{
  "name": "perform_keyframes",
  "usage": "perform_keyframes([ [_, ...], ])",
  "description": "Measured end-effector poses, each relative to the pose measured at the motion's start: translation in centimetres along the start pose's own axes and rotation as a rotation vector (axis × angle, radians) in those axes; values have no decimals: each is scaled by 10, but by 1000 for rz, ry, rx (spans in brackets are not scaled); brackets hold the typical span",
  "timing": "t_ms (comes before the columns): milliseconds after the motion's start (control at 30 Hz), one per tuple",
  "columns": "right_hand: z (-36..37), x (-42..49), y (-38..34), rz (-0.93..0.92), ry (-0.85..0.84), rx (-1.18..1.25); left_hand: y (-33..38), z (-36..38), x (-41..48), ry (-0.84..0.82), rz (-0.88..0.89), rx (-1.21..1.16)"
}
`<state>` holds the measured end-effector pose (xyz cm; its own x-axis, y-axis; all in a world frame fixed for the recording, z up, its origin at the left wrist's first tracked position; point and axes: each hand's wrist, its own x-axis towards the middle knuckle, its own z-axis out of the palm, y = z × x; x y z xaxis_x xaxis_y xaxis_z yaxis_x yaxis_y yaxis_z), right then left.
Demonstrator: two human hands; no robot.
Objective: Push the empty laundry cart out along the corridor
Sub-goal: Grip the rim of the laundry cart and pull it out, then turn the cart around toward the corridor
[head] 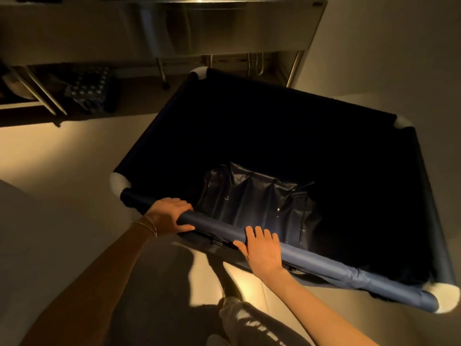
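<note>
A large laundry cart (274, 136) with dark navy fabric walls fills the middle and right of the frame, seen from above. Its inside is mostly in deep shadow; only wrinkled dark fabric lining (254, 201) shows at the bottom. White caps (119, 183) mark the four corners of the rim.

The near rim bar (311, 258) runs from centre left down to lower right. The left hand (169, 216), with thin bracelets (149, 224) at the wrist, has its grip closed around this bar near the left corner, fingers over the top and thumb beneath. The right hand (262, 250) rests flat on the bar further right, fingers spread and not curled around it.

A steel desk (159, 28) on thin legs spans the top of the frame. Pale floor (62, 151) surrounds the cart. A leg in light trousers (249, 323) shows at bottom centre.
</note>
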<state>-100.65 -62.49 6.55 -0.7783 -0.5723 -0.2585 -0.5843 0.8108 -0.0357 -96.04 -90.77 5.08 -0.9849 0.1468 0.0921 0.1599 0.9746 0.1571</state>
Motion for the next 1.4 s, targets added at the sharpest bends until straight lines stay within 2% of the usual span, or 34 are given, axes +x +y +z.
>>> perform_keyframes([
  [100,-12,13,-2,-73,-4,55,-3,-1,4,47,-53,-14],
  [267,-35,9,15,-198,170,278,17,-14,12,37,-179,-106],
  [400,-40,-19,38,-205,283,286,59,-22,9,97,-179,-99],
  [567,-38,-79,81,-181,295,232,133,-13,1,114,-135,-121],
  [800,-52,-155,175,-115,351,135,253,-9,25,120,-5,-126],
  [967,-52,-184,255,-171,372,47,342,-1,66,179,37,-99],
  [1167,-54,-205,382,-249,391,-15,461,26,112,251,-92,-112],
  [1300,-56,-220,448,-277,307,-31,530,41,130,215,-222,-129],
  [1400,-58,-212,481,-336,254,-70,555,50,142,190,-284,-120],
])
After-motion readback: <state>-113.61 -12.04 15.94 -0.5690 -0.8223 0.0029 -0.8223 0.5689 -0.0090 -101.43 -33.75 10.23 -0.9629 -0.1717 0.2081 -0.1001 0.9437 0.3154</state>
